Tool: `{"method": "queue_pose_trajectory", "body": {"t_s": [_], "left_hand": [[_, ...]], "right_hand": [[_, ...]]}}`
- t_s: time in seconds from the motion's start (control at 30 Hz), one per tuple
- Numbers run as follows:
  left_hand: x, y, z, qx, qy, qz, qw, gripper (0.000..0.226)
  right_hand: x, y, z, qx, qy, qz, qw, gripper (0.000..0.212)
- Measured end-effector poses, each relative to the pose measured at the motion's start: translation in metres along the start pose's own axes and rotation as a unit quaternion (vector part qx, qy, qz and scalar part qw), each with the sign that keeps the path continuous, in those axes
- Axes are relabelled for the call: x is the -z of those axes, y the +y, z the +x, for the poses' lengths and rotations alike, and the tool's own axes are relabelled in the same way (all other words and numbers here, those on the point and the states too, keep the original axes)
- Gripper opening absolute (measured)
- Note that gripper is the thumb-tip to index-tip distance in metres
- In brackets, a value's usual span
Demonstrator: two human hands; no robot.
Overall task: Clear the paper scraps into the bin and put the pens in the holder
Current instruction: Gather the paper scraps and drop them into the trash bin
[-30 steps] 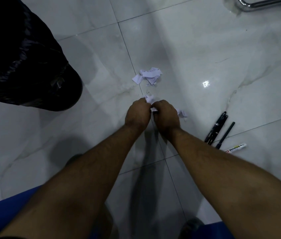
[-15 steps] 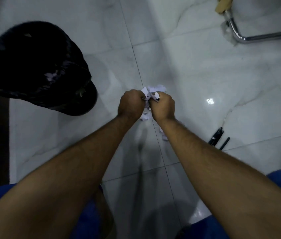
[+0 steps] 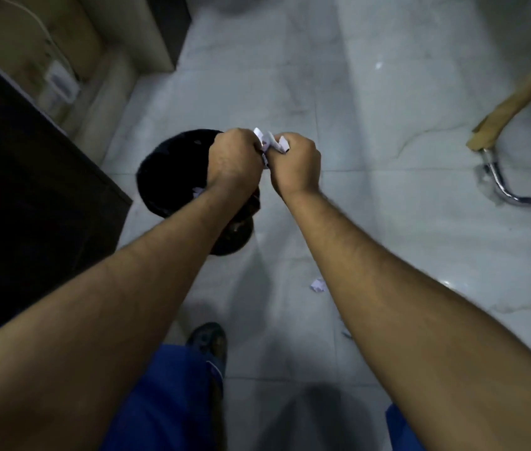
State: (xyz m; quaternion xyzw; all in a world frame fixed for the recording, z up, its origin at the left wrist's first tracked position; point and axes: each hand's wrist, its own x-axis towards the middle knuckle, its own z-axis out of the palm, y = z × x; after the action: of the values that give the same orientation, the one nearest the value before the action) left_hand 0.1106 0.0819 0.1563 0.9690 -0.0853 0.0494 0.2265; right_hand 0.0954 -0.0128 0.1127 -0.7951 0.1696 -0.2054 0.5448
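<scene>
Both hands are raised together and grip a bundle of white paper scraps between them. My left hand hangs over the right part of a black bin, lined with a dark bag, with a pale scrap visible inside. My right hand is just to the right of the bin's rim, over the tiled floor. One small white scrap lies on the floor beside my right forearm. No pens and no holder are in view.
A dark cabinet stands at the left, right beside the bin. A chrome chair leg with a tan cloth draped on it is at the right. My foot in a dark sandal is on the pale marble tiles.
Both hands lifted the scraps off the floor and carried them left and up to the bin. The view swung left, so the pens left the frame.
</scene>
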Motion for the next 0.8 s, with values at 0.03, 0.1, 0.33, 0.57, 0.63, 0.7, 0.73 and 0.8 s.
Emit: {"method": "queue_pose_trajectory", "body": {"t_s": [0.03,0.1,0.33,0.57,0.63,0.7,0.73,0.8], "left_hand": [[0.009,-0.013,0.007,0.016,0.006,-0.003,1.000,0.015],[0.018,-0.039,0.016,0.043,0.004,-0.011,0.999,0.015],[-0.004,-0.125,0.038,0.117,-0.079,0.065,0.988,0.019],[-0.018,-0.089,0.026,0.081,-0.018,-0.010,0.997,0.024],[-0.023,-0.062,0.021,0.062,-0.006,-0.051,0.997,0.024],[-0.032,-0.033,0.012,0.036,0.006,-0.097,0.995,0.024],[-0.040,-0.020,0.006,0.021,-0.001,-0.114,0.993,0.024],[-0.066,0.006,-0.009,-0.016,-0.048,-0.115,0.992,0.024]], "right_hand": [[-0.016,-0.007,0.003,0.001,-0.017,0.001,1.000,0.043],[-0.043,-0.015,0.006,-0.001,-0.059,-0.027,0.998,0.035],[-0.103,-0.016,0.017,0.019,-0.215,-0.251,0.944,0.018],[-0.068,-0.009,0.016,0.001,-0.110,-0.180,0.977,0.025],[-0.042,-0.001,0.012,-0.012,-0.078,-0.142,0.987,0.017],[-0.013,0.014,0.006,-0.032,-0.047,-0.128,0.990,0.013],[0.001,0.024,0.002,-0.045,-0.032,-0.130,0.990,0.012],[0.032,0.051,-0.009,-0.072,-0.012,-0.141,0.987,0.013]]}}
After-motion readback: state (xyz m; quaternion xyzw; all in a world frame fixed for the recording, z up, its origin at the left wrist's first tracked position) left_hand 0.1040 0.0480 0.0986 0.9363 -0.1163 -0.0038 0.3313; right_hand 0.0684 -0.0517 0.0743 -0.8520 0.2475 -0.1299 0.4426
